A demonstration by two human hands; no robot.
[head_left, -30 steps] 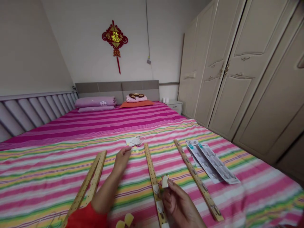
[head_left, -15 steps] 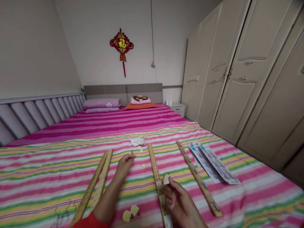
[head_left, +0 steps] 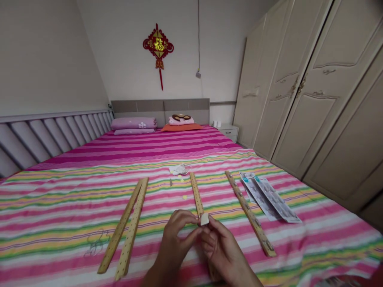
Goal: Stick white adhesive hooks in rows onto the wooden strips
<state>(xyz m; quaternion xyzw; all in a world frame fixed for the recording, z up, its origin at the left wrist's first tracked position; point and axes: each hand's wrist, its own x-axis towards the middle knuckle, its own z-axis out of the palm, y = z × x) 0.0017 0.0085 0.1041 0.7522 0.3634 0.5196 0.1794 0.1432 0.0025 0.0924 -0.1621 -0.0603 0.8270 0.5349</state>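
Both my hands meet low in the middle of the view, over a striped bed sheet. My right hand pinches a small white hook piece between thumb and fingers. My left hand has its fingers curled in and touches the same white piece from the left. A perforated wooden strip runs away from under my hands. Two more wooden strips lie side by side to the left, and another strip with small hooks on it lies to the right.
Flat packets of hooks lie right of the strips. Torn wrappers and small yellow bits lie farther up the bed. Pillows sit at the headboard. A tall cream wardrobe lines the right side; a padded wall the left.
My left hand has pulled back from near the wrappers and come to the white piece in my right hand. The view has shifted left, hiding the yellow pads near me.
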